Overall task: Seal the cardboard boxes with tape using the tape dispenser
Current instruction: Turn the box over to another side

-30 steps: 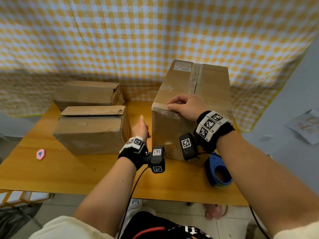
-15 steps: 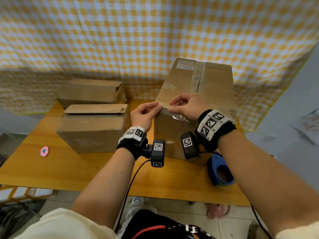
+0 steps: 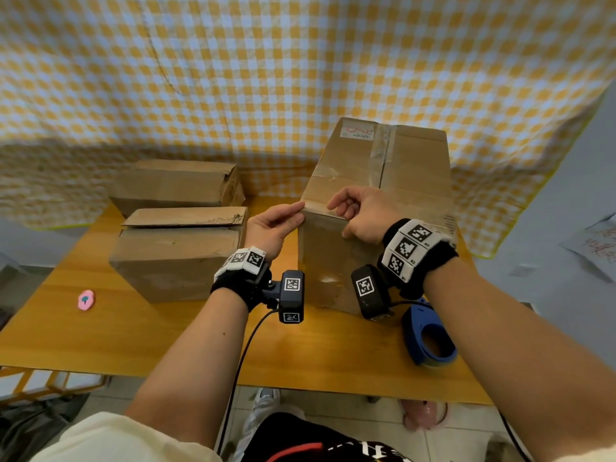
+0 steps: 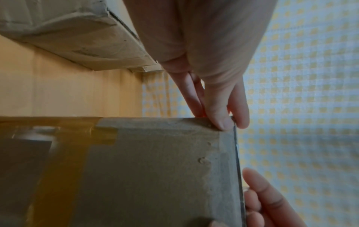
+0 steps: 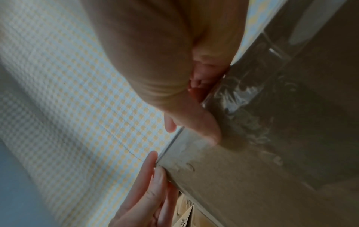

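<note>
A tall cardboard box stands at the table's middle right, with clear tape along its top seam. My left hand pinches the box's near top left corner, with the thumb on the front face. My right hand curls over the same near top edge a little to the right; its thumb presses the front face where wrinkled clear tape folds down. The blue tape dispenser lies on the table at the front right, below my right wrist, and no hand holds it.
Two smaller cardboard boxes sit one behind the other on the left of the wooden table. A small pink object lies near the left edge. A yellow checked cloth hangs behind.
My left hand rose from beside the tall box to its near top left corner and took hold. My right hand stayed on the near top edge.
</note>
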